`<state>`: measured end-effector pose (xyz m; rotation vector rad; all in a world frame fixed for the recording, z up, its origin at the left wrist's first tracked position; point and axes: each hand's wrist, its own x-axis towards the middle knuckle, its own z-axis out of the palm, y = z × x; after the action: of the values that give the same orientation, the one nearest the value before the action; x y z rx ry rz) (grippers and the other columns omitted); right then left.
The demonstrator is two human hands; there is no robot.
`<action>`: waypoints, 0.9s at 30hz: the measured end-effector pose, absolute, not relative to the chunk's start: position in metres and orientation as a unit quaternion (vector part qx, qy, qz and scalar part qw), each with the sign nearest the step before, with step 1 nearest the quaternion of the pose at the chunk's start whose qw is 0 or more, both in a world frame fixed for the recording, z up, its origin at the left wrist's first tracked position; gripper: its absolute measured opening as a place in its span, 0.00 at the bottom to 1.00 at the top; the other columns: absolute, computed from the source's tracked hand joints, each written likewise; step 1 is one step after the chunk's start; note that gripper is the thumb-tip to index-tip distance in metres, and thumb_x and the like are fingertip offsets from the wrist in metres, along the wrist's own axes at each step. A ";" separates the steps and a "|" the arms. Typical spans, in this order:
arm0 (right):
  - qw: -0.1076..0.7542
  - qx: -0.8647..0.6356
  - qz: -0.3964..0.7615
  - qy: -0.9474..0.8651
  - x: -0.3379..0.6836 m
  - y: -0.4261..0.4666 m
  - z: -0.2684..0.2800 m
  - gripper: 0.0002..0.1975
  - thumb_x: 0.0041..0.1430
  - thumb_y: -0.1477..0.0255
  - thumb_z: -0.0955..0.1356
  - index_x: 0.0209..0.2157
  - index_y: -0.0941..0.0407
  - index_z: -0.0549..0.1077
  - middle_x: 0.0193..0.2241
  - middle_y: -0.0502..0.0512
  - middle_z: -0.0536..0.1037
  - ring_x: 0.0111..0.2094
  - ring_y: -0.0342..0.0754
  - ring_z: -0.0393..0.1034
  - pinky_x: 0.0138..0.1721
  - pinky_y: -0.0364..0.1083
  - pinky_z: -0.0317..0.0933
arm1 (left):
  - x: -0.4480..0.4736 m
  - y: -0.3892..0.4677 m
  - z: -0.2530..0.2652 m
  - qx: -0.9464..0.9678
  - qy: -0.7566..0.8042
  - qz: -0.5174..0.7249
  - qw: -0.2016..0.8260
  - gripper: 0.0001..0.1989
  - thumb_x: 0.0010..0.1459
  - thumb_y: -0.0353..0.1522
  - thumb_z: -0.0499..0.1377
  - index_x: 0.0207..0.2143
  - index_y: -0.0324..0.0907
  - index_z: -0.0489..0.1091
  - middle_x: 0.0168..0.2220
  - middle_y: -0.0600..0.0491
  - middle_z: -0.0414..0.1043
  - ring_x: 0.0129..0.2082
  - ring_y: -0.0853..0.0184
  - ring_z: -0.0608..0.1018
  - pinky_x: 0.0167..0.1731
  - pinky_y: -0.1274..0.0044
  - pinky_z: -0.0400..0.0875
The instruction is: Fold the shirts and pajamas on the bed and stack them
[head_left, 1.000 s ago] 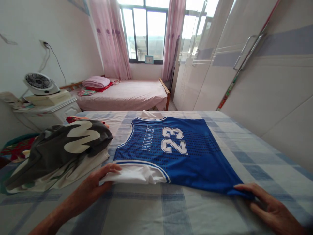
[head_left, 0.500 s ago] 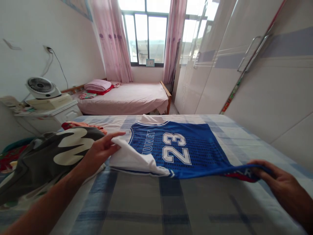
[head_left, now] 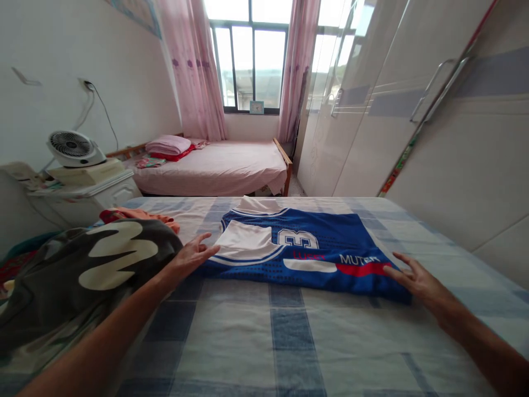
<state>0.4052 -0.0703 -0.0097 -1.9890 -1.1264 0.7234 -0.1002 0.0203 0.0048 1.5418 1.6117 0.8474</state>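
A blue and white jersey [head_left: 334, 231] lies across the checked bedsheet, its near side folded over so that lettering and a red and white band face up. Part of a large white number still shows behind the fold. At the jersey's white sleeve end, my left hand [head_left: 192, 255] is open, thumb and finger spread beside the cloth. My right hand [head_left: 417, 278] is open too, its fingertips at the hem end on the right. Neither hand grips the fabric.
Left of the jersey lies a dark grey garment [head_left: 99, 264] with a pale print, an orange cloth [head_left: 161, 219] behind it. A small fan [head_left: 74, 148] stands on a white cabinet. Beyond is a pink bed [head_left: 215, 168]; a white wardrobe [head_left: 372, 110] lines the right.
The near edge of the jersey, held in both hands before, has been folded over away from me onto the rest. Both hands have let go and opened.
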 end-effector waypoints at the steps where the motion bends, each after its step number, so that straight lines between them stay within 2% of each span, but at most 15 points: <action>1: 0.364 -0.770 0.318 -0.416 0.403 -0.075 -0.008 0.40 0.47 0.54 0.69 0.59 0.55 0.59 0.41 0.65 0.79 0.42 0.59 0.74 0.41 0.50 0.67 | -0.101 0.017 0.004 0.613 0.618 0.324 0.371 0.45 0.42 0.51 0.63 0.57 0.32 0.61 0.22 0.57 0.67 0.25 0.66 0.71 0.26 0.77 0.61; 3: 0.397 -0.746 0.348 -0.406 0.398 -0.081 -0.005 0.36 0.47 0.56 0.70 0.56 0.53 0.62 0.44 0.63 0.78 0.42 0.58 0.74 0.41 0.49 0.68 | -0.098 0.012 0.006 0.622 0.595 0.337 0.381 0.44 0.43 0.49 0.62 0.57 0.32 0.60 0.21 0.60 0.63 0.22 0.69 0.68 0.24 0.78 0.59; 6: 0.463 -0.709 0.323 -0.422 0.394 -0.083 -0.003 0.30 0.47 0.57 0.69 0.52 0.52 0.64 0.41 0.60 0.79 0.42 0.56 0.74 0.41 0.49 0.69 | -0.090 0.002 0.012 0.603 0.562 0.395 0.405 0.39 0.47 0.47 0.61 0.58 0.37 0.60 0.27 0.57 0.68 0.27 0.68 0.71 0.27 0.78 0.62; 9: 0.440 -0.735 0.256 -0.449 0.400 -0.083 -0.008 0.33 0.47 0.55 0.69 0.53 0.53 0.64 0.38 0.60 0.79 0.40 0.58 0.75 0.39 0.53 0.70 | -0.088 -0.008 0.018 0.588 0.582 0.388 0.407 0.40 0.48 0.49 0.59 0.58 0.36 0.59 0.32 0.53 0.72 0.33 0.64 0.74 0.33 0.76 0.66; 12: 0.385 -0.764 0.221 -0.468 0.405 -0.088 -0.016 0.35 0.44 0.55 0.70 0.54 0.55 0.65 0.41 0.61 0.79 0.45 0.60 0.73 0.42 0.55 0.69 | -0.092 -0.012 0.016 0.609 0.626 0.327 0.361 0.44 0.45 0.52 0.59 0.58 0.32 0.60 0.31 0.50 0.74 0.34 0.60 0.76 0.36 0.73 0.67; 15: 0.419 -0.716 0.276 -0.486 0.398 -0.093 -0.020 0.34 0.47 0.55 0.69 0.55 0.53 0.63 0.42 0.59 0.78 0.44 0.56 0.73 0.45 0.52 0.68 | -0.093 -0.009 0.006 0.627 0.638 0.322 0.309 0.43 0.43 0.51 0.60 0.56 0.33 0.62 0.33 0.48 0.75 0.39 0.55 0.77 0.38 0.71 0.68; 18: 0.472 -0.693 0.273 -0.473 0.389 -0.089 -0.018 0.30 0.50 0.55 0.67 0.53 0.53 0.63 0.39 0.57 0.79 0.40 0.54 0.74 0.43 0.51 0.69 | -0.086 -0.006 0.001 0.607 0.623 0.383 0.310 0.38 0.46 0.49 0.59 0.56 0.37 0.63 0.40 0.45 0.75 0.46 0.55 0.75 0.43 0.71 0.69; 22: 0.499 -0.703 0.224 -0.454 0.392 -0.078 -0.001 0.27 0.51 0.56 0.66 0.52 0.53 0.65 0.33 0.55 0.78 0.36 0.53 0.74 0.41 0.51 0.69 | -0.075 -0.011 0.018 0.554 0.611 0.450 0.342 0.37 0.48 0.49 0.58 0.56 0.37 0.62 0.39 0.48 0.73 0.41 0.59 0.76 0.38 0.73 0.70; 24: 0.503 -0.703 0.207 -0.458 0.398 -0.079 0.012 0.28 0.51 0.57 0.66 0.53 0.52 0.65 0.33 0.54 0.77 0.36 0.52 0.73 0.41 0.50 0.68 | -0.076 -0.021 0.031 0.551 0.604 0.459 0.348 0.37 0.47 0.48 0.59 0.56 0.39 0.62 0.38 0.50 0.73 0.37 0.61 0.76 0.36 0.75 0.71; 27: 0.494 -0.700 0.222 -0.466 0.411 -0.090 0.020 0.29 0.52 0.56 0.66 0.55 0.51 0.63 0.36 0.54 0.77 0.36 0.51 0.73 0.39 0.48 0.68 | -0.083 -0.041 0.038 0.582 0.605 0.435 0.326 0.35 0.48 0.49 0.59 0.56 0.40 0.63 0.40 0.50 0.74 0.39 0.61 0.76 0.38 0.74 0.71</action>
<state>0.4113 -0.0901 0.0203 -1.6981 -1.1298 0.5376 -0.0834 -0.0414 0.0384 1.5263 1.5849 1.1400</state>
